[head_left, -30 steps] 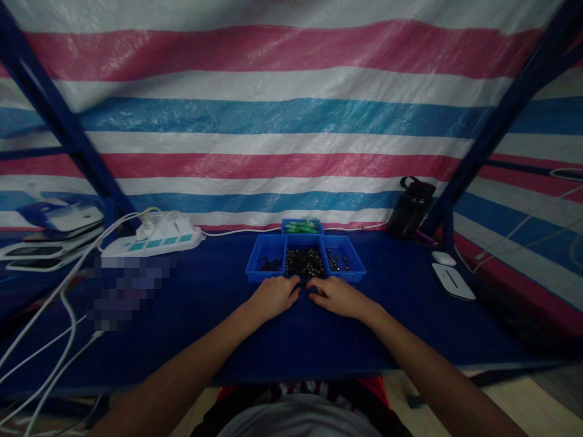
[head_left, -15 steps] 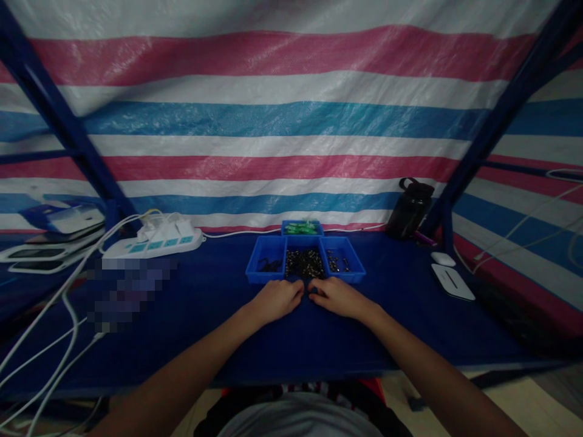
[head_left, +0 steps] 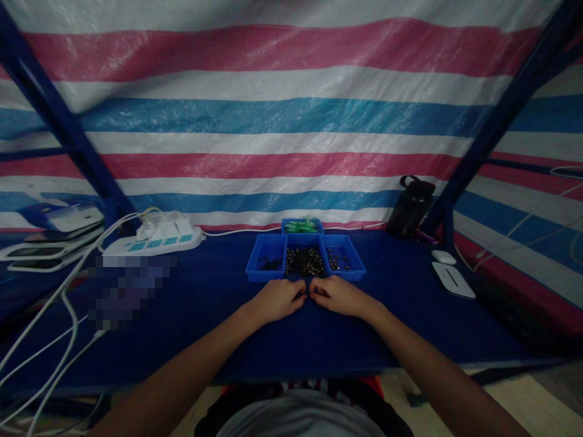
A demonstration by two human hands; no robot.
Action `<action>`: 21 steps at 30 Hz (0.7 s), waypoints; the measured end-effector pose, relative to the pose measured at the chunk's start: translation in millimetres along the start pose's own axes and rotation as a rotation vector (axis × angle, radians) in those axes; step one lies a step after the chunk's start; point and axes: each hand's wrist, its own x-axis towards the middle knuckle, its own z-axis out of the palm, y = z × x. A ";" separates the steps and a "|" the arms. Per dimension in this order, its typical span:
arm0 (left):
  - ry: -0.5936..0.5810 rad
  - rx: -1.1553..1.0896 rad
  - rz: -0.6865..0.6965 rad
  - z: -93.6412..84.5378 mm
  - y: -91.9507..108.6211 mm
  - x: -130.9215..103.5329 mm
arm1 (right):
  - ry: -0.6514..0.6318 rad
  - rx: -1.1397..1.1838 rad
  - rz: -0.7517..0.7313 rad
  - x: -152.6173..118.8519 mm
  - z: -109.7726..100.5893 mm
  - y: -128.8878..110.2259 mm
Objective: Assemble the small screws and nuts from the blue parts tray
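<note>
My left hand (head_left: 279, 300) and my right hand (head_left: 340, 295) rest just in front of the blue bins, knuckles up, with a narrow gap between them. Both have curled fingers, thumb against fingertips. Whatever they pinch, if anything, is hidden or too small to make out. Right beyond them, the middle compartment holds a heap of small dark and brass-coloured parts (head_left: 304, 261). In the left blue bin (head_left: 251, 266) lie some black pieces (head_left: 270, 263). Several small shiny metal parts (head_left: 334, 262) are in the right blue bin (head_left: 356, 267).
Behind these, a small blue bin holds green pieces (head_left: 302, 227). A white power strip (head_left: 155, 243) with cables stands at the left, near stacked phone-like devices (head_left: 36, 252). A black bottle (head_left: 410, 209) and a flat white device (head_left: 452, 280) are at the right. Striped sheeting (head_left: 291, 115) hangs behind.
Both hands stay in nearly the same place, fingers still curled. Their fingertips have shifted only slightly. The bins and the parts in them look the same.
</note>
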 end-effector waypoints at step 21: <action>0.031 0.029 -0.039 -3.5 1.1 0.7 | -0.006 -0.067 -0.006 0.2 -3.7 -1.5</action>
